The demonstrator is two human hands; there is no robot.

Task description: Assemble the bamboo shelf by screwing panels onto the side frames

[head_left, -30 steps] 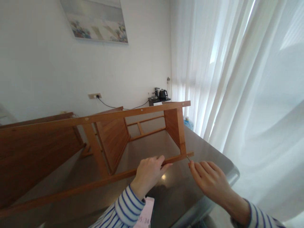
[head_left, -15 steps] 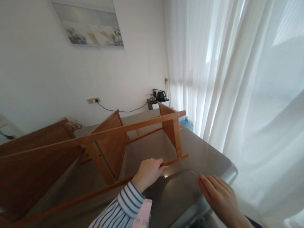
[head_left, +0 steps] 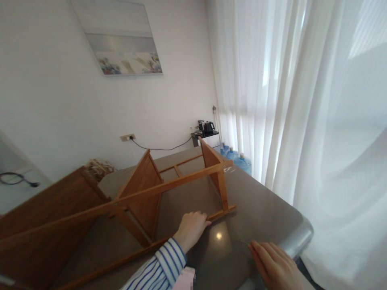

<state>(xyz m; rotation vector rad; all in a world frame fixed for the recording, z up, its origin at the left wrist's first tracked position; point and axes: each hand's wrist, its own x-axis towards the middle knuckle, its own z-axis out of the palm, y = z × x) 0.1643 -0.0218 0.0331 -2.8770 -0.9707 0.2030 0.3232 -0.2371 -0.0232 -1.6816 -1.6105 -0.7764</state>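
Note:
A brown wooden shelf rack (head_left: 178, 183) lies on its side across the grey table, its slatless boards standing up between long rails. My left hand (head_left: 192, 228), in a blue-striped white sleeve, is closed around the rack's near lower rail, close to its right end. To the right, my right hand (head_left: 276, 264) is over the table's near edge, apart from the rack. Its thumb and fingers are pinched on a thin metal rod (head_left: 242, 241), whose tip shows only faintly; the rest is hidden in the hand.
The glossy table (head_left: 266, 205) has a rounded right corner. A pink-screened phone (head_left: 186, 278) lies beside my left sleeve. Small white bits (head_left: 229, 169) lie past the rack's end. Behind are blue water bottles (head_left: 242, 163), a black kettle (head_left: 208, 127) and white curtains (head_left: 272, 100).
The view has tilted upward, so the rack and both hands sit lower in it, and more of the bottles shows. My left hand keeps its grip on the rail; my right hand keeps its pinch.

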